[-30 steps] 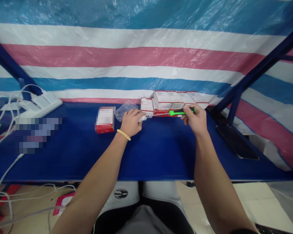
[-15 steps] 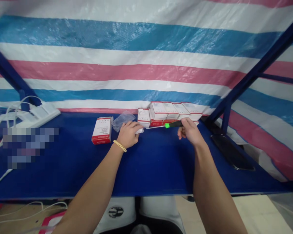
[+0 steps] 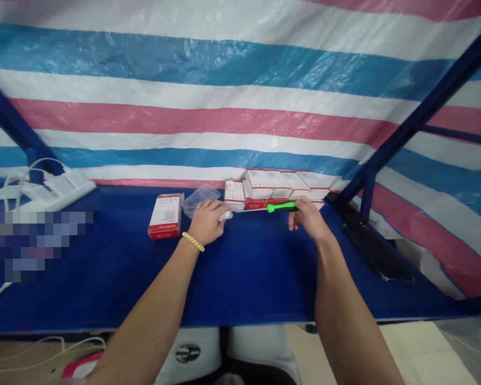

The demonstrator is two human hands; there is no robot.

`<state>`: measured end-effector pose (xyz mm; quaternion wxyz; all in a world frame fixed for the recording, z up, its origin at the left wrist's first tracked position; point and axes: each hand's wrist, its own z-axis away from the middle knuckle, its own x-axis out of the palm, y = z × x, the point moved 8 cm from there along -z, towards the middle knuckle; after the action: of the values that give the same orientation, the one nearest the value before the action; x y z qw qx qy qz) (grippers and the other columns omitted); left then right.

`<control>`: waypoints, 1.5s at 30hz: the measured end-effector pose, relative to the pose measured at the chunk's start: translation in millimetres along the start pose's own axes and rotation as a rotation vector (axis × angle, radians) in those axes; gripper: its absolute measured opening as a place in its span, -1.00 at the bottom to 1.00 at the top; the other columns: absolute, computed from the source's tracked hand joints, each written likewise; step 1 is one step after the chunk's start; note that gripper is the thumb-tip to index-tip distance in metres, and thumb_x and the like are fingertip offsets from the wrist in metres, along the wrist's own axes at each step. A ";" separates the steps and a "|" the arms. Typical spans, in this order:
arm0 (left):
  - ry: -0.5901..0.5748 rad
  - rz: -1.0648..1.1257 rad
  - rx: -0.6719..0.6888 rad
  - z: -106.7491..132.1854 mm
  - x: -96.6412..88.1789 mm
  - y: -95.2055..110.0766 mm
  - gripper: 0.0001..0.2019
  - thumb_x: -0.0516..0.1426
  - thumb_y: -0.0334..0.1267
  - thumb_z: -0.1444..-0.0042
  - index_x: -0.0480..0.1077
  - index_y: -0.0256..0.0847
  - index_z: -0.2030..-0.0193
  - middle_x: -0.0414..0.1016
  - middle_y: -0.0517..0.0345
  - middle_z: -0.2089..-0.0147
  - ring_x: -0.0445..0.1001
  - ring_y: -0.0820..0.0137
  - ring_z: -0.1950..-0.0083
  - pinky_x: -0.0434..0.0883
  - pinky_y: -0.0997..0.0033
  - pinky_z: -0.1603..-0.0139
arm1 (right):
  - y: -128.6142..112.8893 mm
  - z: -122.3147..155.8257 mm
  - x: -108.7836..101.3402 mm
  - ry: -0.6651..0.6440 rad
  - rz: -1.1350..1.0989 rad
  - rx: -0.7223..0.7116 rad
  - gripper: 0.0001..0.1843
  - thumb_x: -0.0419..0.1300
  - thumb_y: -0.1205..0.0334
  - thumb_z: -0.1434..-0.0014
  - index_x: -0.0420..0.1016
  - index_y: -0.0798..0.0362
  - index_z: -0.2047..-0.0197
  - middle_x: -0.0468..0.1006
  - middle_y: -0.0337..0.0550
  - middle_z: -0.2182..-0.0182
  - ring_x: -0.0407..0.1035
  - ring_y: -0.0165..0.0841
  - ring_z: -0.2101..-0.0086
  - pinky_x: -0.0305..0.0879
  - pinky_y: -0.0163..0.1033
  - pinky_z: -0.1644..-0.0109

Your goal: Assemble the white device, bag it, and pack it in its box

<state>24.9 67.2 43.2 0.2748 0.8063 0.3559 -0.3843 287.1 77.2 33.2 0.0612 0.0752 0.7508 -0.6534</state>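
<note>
Left hand [image 3: 207, 220] gripped white piece [image 3: 225, 215] over desk [image 3: 248, 278] — loose hold could have let it twist. Screwdriver [image 3: 281, 206] met, or nearly met, its right end — slanted push might have slipped. Right hand [image 3: 309, 216] gripped the tool.

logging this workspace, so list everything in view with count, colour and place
Small piece: 1, white, centre
Screwdriver: 1, green and black, centre
Single box: 1, white and red, beside bag
Plastic bag: 1, clear, right of single box
Grouped boxes: several, white and red, table's back
Phone: 1, black, table's right
Power strip: 1, white, table's left
Cables: several, white, left
Table: 1, blue, lower half
Frame bars: several, blue, sides
Striped sheeting: uncounted, pink, white, blue, background
Unclear item: 1, pink, lower left
Wristband: 1, yellow, left wrist
Legs: 2, white, bottom
Left hand: 1, bare, holding piece
Right hand: 1, bare, holding screwdriver
</note>
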 end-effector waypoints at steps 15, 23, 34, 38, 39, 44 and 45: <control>-0.068 -0.018 -0.024 -0.4 1.7 -2.0 -0.65 0.13 -0.41 -0.03 0.48 -0.11 0.02 0.52 0.11 -0.01 0.39 0.15 -0.03 0.28 0.08 0.04 | 9.9 0.4 4.6 -0.108 -0.118 0.072 -0.56 0.03 -0.23 -0.13 0.28 -0.02 0.17 0.29 -0.36 0.80 0.26 -0.34 0.72 0.14 -0.30 0.59; -0.046 -0.007 -0.035 -0.4 0.7 -2.1 -0.64 0.13 -0.44 0.00 0.48 -0.14 0.02 0.52 0.09 -0.01 0.39 0.12 -0.04 0.27 0.07 0.06 | 14.4 -0.4 -11.0 0.052 0.345 0.086 -0.30 -0.11 -0.43 -0.15 0.14 -0.01 0.68 0.19 -0.20 0.86 0.20 -0.44 0.75 0.11 -0.30 0.60; -0.062 -0.009 -0.037 0.2 3.2 -3.5 -0.64 0.13 -0.44 -0.01 0.47 -0.14 0.02 0.52 0.09 -0.01 0.39 0.14 -0.04 0.27 0.06 0.03 | 8.3 4.5 4.0 -0.114 -0.045 0.079 -0.65 0.11 -0.14 -0.14 0.29 -0.02 0.30 0.10 -0.45 0.83 -0.04 -0.49 0.78 -0.12 -0.34 0.65; -0.066 -0.012 -0.038 0.2 3.2 -3.6 -0.63 0.13 -0.44 0.00 0.47 -0.14 0.02 0.51 0.09 -0.02 0.39 0.14 -0.04 0.27 0.07 0.04 | 8.6 4.2 -3.9 -0.032 0.216 0.069 -0.40 -0.01 -0.34 -0.18 0.12 -0.02 0.61 0.11 -0.32 0.87 0.00 -0.51 0.79 -0.12 -0.31 0.65; -0.065 -0.014 -0.038 0.2 3.0 -3.7 -0.63 0.13 -0.44 0.00 0.47 -0.14 0.02 0.51 0.09 -0.02 0.39 0.14 -0.04 0.27 0.07 0.03 | 9.9 3.9 -6.3 -0.008 0.259 0.084 -0.37 -0.03 -0.36 -0.17 0.11 -0.01 0.64 0.11 -0.30 0.87 0.01 -0.51 0.79 -0.11 -0.31 0.65; -0.073 -0.016 -0.037 -0.1 3.5 -3.9 -0.64 0.13 -0.43 -0.01 0.47 -0.13 0.03 0.51 0.11 -0.02 0.39 0.15 -0.04 0.27 0.07 0.04 | 18.0 2.4 -6.0 -0.019 0.176 0.186 -0.35 -0.07 -0.38 -0.13 0.33 0.06 0.54 0.27 -0.18 0.83 0.17 -0.42 0.77 0.01 -0.29 0.64; -0.076 -0.015 -0.038 -0.1 3.7 -4.0 -0.64 0.13 -0.43 -0.01 0.47 -0.13 0.03 0.51 0.10 -0.02 0.39 0.15 -0.03 0.28 0.07 0.04 | 19.2 2.7 -2.3 -0.059 0.090 0.207 -0.38 -0.06 -0.35 -0.12 0.37 0.07 0.45 0.33 -0.16 0.79 0.22 -0.38 0.75 0.04 -0.29 0.64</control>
<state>23.4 70.9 39.5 0.3005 0.7832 0.3584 -0.4097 293.1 77.0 14.6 0.1044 0.0956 0.6732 -0.7258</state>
